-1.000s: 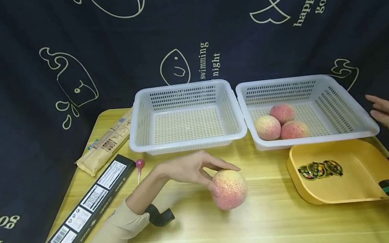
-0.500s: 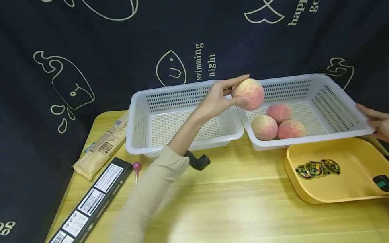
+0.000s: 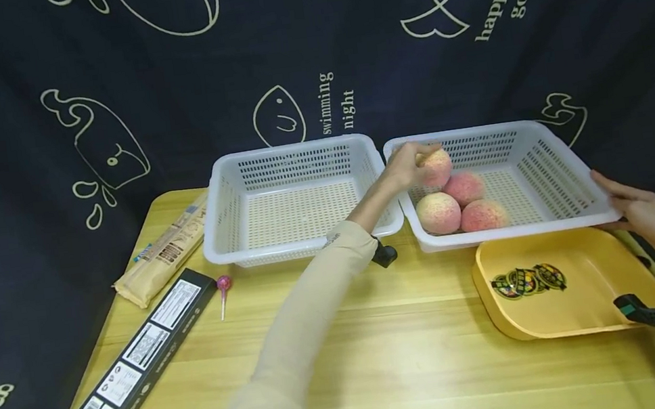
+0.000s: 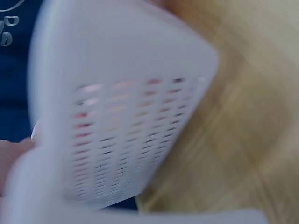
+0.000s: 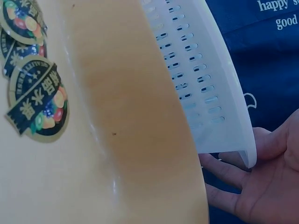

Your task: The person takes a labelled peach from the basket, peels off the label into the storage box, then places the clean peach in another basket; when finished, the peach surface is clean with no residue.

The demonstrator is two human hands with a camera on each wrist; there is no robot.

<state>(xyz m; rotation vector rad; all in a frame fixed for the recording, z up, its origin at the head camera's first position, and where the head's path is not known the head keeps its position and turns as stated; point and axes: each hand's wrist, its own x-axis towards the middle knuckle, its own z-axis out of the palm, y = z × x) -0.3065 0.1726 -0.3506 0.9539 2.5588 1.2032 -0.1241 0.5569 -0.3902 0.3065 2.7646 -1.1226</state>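
My left hand [image 3: 405, 166] holds a pink and yellow peach [image 3: 438, 169] inside the left part of the right white basket [image 3: 527, 230]. Below it lie three more peaches [image 3: 440, 214], grouped near the basket's left front corner. At the basket's right end, my right hand [image 3: 647, 213] grips the rim. The right wrist view shows its thumb [image 5: 268, 142] over the rim and its fingers underneath. The left wrist view is blurred and mostly filled by a slotted basket wall [image 4: 126, 60], with a bit of the hand at its left edge.
A second white basket [image 3: 302, 248] stands to the left. In front of the right basket is a yellow tub [image 3: 586, 316] with fruit stickers. A tan package [image 3: 165, 255], a long black box [image 3: 139, 367] and a lollipop [image 3: 223, 283] lie on the table's left. A dark curtain [image 3: 168, 108] hangs behind.
My left hand has carried the peach from over the table's middle up and right, then down into the right basket. My right hand has moved left and taken hold of that basket's rim.
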